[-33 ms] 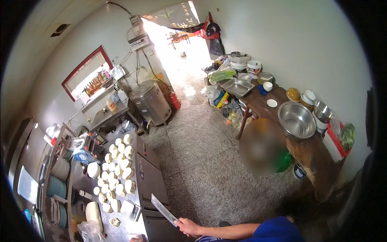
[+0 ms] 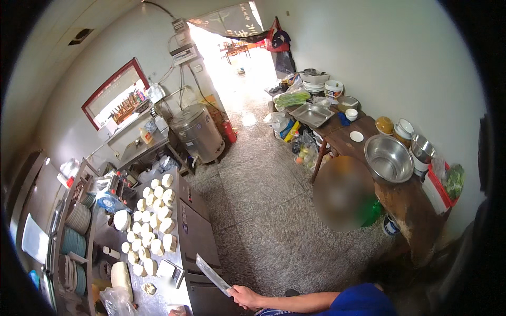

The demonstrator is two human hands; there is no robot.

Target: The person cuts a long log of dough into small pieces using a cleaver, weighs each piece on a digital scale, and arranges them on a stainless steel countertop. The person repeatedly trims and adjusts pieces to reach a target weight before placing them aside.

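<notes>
My right hand (image 2: pixel 244 296) is closed round the handle of a kitchen knife (image 2: pixel 213 275). The broad blade points up and left, just off the front edge of the steel worktop (image 2: pixel 185 253). Only a sliver of my left hand (image 2: pixel 179 309) shows at the lower edge, over the worktop; its fingers are hidden. Several pale, cut dough pieces (image 2: pixel 156 225) stand in rows on the steel. Near them are a small digital scale (image 2: pixel 170 270), one loose dough lump (image 2: pixel 149 288) and a thick dough roll (image 2: pixel 122 280).
A plastic bag (image 2: pixel 117 302) lies beside the dough roll. Shelves of stacked plates (image 2: pixel 75 242) border the worktop on the left, near a blue dial scale (image 2: pixel 108 202). Across the floor, a wooden table (image 2: pixel 363 126) carries a large steel basin (image 2: pixel 389 158). A steel boiler (image 2: pixel 198 134) stands near the doorway.
</notes>
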